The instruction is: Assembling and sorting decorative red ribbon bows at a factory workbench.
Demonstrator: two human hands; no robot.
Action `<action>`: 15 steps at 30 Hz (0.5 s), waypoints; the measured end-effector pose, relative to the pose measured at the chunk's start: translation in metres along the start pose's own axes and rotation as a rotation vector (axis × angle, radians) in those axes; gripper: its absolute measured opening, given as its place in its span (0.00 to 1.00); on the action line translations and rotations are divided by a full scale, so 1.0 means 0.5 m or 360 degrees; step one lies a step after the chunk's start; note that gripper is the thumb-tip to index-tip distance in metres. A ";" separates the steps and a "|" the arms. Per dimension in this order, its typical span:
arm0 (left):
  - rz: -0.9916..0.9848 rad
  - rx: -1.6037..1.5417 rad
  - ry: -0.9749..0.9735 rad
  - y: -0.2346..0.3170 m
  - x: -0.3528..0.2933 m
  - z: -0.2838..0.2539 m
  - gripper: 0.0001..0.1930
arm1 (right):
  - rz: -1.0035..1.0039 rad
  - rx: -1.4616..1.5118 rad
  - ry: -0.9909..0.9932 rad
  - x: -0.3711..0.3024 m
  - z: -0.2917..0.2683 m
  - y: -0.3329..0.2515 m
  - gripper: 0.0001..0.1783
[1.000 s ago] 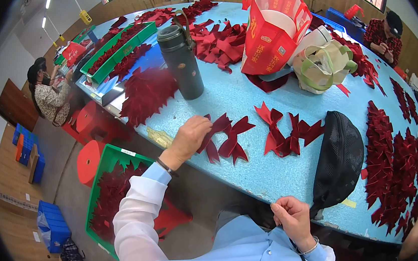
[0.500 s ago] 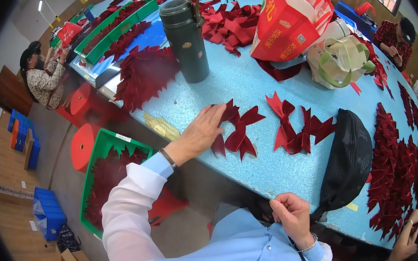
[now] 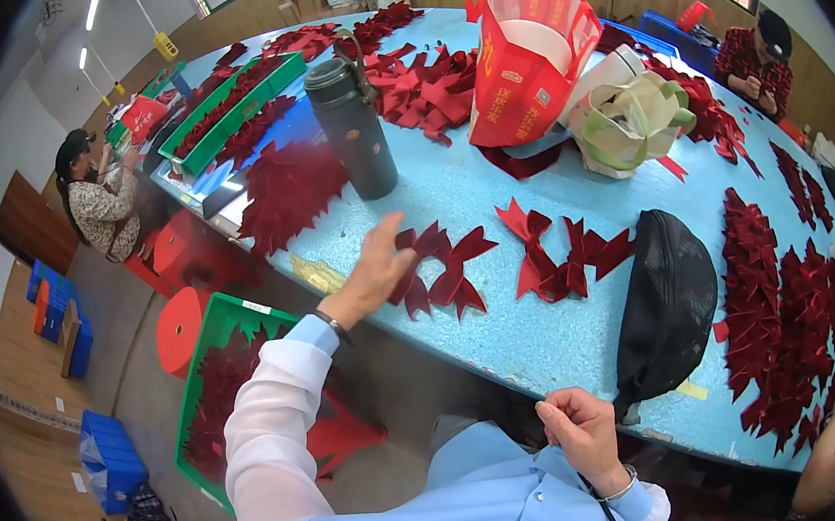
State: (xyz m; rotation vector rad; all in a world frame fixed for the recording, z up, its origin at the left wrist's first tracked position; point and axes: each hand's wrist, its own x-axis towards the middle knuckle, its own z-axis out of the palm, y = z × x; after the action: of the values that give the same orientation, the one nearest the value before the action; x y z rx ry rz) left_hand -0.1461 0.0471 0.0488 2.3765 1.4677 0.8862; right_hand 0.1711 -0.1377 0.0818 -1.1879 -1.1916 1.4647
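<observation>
We reach our left hand out over the near edge of the light blue table, fingers spread and loose, gripping nothing; it hovers at the left side of a small cluster of dark red bows, touching or nearly touching the closest one. Our right hand sits close to our chest, below the table edge, with thumb and forefinger pinched together; whether anything thin lies between them we cannot tell.

The table edge curves from upper left to lower right just under the left wrist. Bare blue surface lies around the bows on the near side and toward the dark grey flask, which stands upright well beyond the hand. To the right of the bows lies a second group of brighter red bows, and just beside those a black mesh bag slumps to the table edge, closing off the right side. Past it, dense heaps of red bows cover the far right. Behind stand a red gift bag and a cream bag with green handles.

Below the edge on our left, a green crate of red pieces sits on the floor beside red stools. 2 other people work at the far sides.
</observation>
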 end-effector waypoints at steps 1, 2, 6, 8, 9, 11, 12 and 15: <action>0.0071 0.0004 0.0057 0.001 0.008 -0.010 0.25 | -0.0025 0.0006 0.0009 -0.006 -0.011 0.000 0.07; 0.0140 0.0008 0.0115 0.002 0.018 -0.019 0.22 | -0.0050 0.0011 0.0017 -0.010 -0.020 0.001 0.07; 0.0361 0.0097 0.0098 0.040 0.039 -0.023 0.15 | -0.0057 0.0025 -0.0003 -0.020 -0.035 -0.006 0.07; 0.0443 0.0134 0.0056 0.051 0.049 -0.007 0.13 | -0.0047 0.0029 -0.0009 -0.020 -0.039 -0.005 0.07; 0.0407 0.0092 0.0013 0.054 0.050 0.009 0.14 | -0.0048 0.0019 -0.0028 -0.018 -0.042 -0.003 0.07; 0.0344 -0.0003 -0.0075 0.055 0.055 0.048 0.15 | -0.0048 -0.0008 -0.0053 -0.007 -0.050 0.003 0.07; 0.0359 -0.0020 -0.0084 0.049 0.055 0.068 0.15 | -0.0044 -0.0011 -0.0029 0.002 -0.055 0.006 0.07; 0.0260 0.0080 -0.0111 0.009 0.059 0.115 0.18 | -0.0026 -0.0044 -0.0007 0.039 -0.071 0.014 0.07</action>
State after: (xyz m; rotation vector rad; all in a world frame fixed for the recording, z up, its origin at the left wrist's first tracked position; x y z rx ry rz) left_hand -0.0993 0.0776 0.0164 2.5660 1.3002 0.8009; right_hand 0.2027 -0.1145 0.0691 -1.1915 -1.2256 1.4432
